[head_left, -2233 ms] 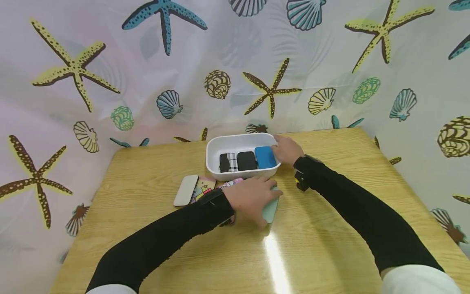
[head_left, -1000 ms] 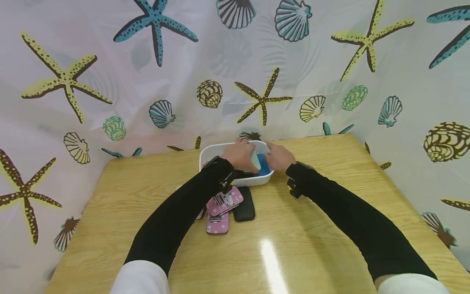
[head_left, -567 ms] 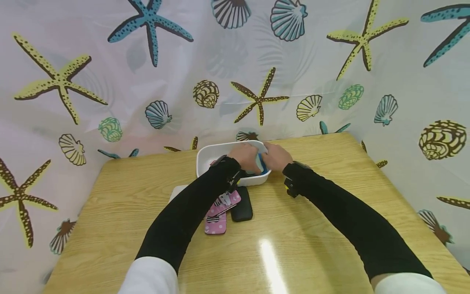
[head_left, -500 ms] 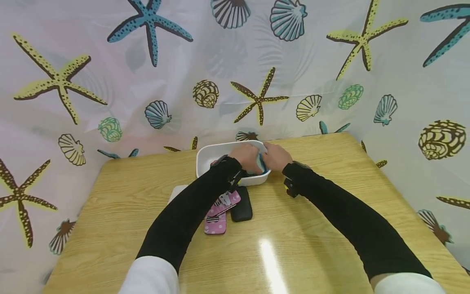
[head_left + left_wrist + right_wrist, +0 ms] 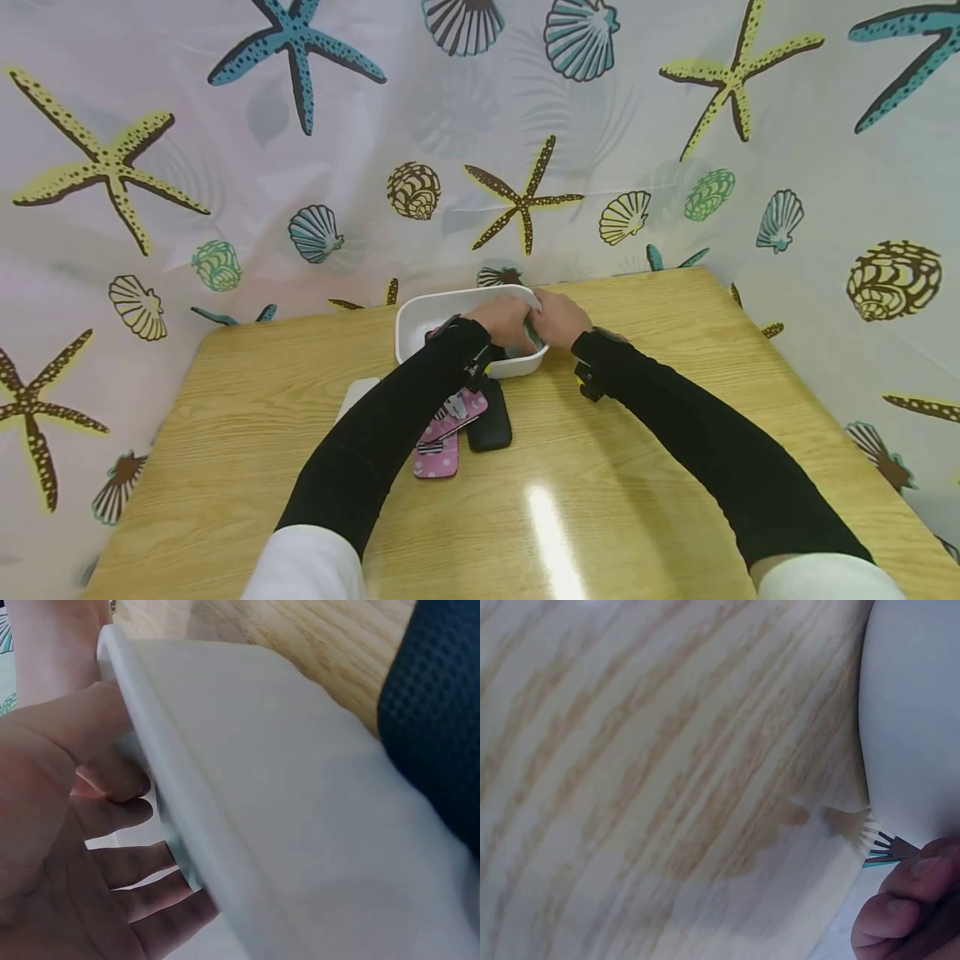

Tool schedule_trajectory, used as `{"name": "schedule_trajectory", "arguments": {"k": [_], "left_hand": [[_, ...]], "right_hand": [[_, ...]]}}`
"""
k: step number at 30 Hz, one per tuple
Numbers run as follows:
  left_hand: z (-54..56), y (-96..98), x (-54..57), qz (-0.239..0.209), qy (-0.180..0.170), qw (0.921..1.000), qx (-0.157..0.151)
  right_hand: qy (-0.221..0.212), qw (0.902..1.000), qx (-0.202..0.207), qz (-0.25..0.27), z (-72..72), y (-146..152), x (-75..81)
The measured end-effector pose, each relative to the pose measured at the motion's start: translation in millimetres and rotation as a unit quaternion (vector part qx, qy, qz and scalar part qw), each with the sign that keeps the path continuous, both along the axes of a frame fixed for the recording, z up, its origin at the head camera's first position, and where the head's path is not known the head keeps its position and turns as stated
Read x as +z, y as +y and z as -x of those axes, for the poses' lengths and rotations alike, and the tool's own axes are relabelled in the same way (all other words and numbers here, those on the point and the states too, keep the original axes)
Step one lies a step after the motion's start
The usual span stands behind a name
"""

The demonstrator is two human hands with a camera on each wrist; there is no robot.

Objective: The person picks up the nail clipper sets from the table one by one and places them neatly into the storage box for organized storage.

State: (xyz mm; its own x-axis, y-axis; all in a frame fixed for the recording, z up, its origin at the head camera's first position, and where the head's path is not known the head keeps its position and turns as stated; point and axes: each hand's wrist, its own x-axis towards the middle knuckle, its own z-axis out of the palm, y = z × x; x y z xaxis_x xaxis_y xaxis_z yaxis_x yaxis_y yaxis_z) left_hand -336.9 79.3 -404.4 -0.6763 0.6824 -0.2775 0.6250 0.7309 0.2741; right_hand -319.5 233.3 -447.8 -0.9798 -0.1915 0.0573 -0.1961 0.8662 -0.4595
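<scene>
Pale green case (image 5: 532, 332), one, within the right end of the white box (image 5: 420, 315). Mostly covered by the hands; a narrow strip shows in the head view, a further edge beyond the rim in the left wrist view.

Axis: visible strip slants from the far side toward the near side, tilted rather than flat. Whether this is its long axis, and which end leads, cannot be told.

Left hand (image 5: 502, 323): reaching down inside the box, partly closed, case held between thumb and fingers. Right hand (image 5: 561, 320): fingers curled over the box's right-end rim, gripping it.

Progress, as judged: a stowing job partly done. Case inside the walls, not yet released. Also in the box, a dark item (image 5: 498, 353) and a reddish edge (image 5: 430, 335), both too covered to identify.

Remaining outside, probably to follow: black case (image 5: 490, 418), just in front of the box; upper pink case (image 5: 467, 403), overlapping the lower pink case (image 5: 436, 460); white case (image 5: 356, 395), at left, partly under the black sleeve (image 5: 367, 446).

Support: wooden table (image 5: 645, 517). Behind: sea-patterned cloth (image 5: 247, 50).
</scene>
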Motion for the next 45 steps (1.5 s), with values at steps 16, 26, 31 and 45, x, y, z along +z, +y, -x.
{"name": "schedule_trajectory", "arguments": {"k": [16, 26, 31, 45], "left_hand": [[-4.5, -11.3, 10.3, -0.050, -0.032, 0.9982, 0.008], [-6.3, -12.2, 5.3, -0.042, -0.025, 0.9987, 0.013], [-3.5, -9.9, 0.7, -0.041, -0.028, 0.9987, 0.008], [-21.5, -28.8, 16.9, -0.029, 0.025, 0.9993, 0.002]], "right_hand": [[-0.018, 0.9998, -0.005, -0.003, 4.1, -9.6, 4.5], [-0.030, 0.9995, -0.004, 0.000, 5.0, -10.3, -0.2], [-0.032, 0.9994, -0.010, 0.003, 4.2, -10.2, -0.8], [-0.040, 0.9991, -0.012, 0.011, 4.1, -0.7, -0.6]]}}
